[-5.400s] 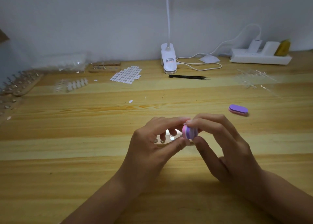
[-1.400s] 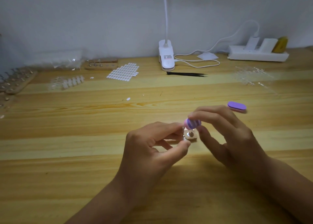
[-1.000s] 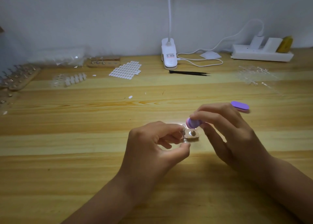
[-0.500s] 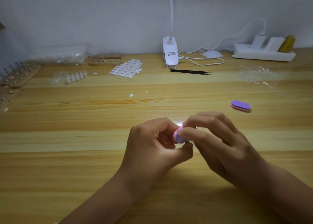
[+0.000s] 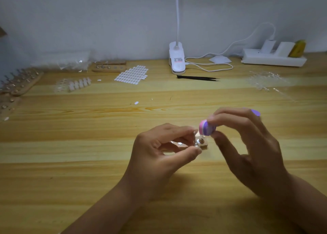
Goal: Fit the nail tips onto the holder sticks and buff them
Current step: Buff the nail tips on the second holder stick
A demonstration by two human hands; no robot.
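Note:
Over the middle of the wooden table (image 5: pixel 88 163), my left hand (image 5: pixel 159 155) pinches a small holder stick (image 5: pixel 195 138) between thumb and fingers; the nail tip on it is too small to make out. A small wooden base with a metal socket (image 5: pixel 201 142) lies on the table just behind it. My right hand (image 5: pixel 247 145) pinches a pink and purple buffer block (image 5: pixel 205 129), lifted just above and to the right of the stick.
A second purple buffer (image 5: pixel 255 112) peeks out behind my right fingers. At the back are a white clip lamp (image 5: pixel 177 60), black tweezers (image 5: pixel 198 78), a sheet of adhesive tabs (image 5: pixel 131 74), nail tips (image 5: pixel 79 84), wooden stick racks (image 5: pixel 21 83) and a power strip (image 5: pixel 274 59).
My right hand has lifted the buffer up and to the right, off the stick, so the wooden base shows again between my hands.

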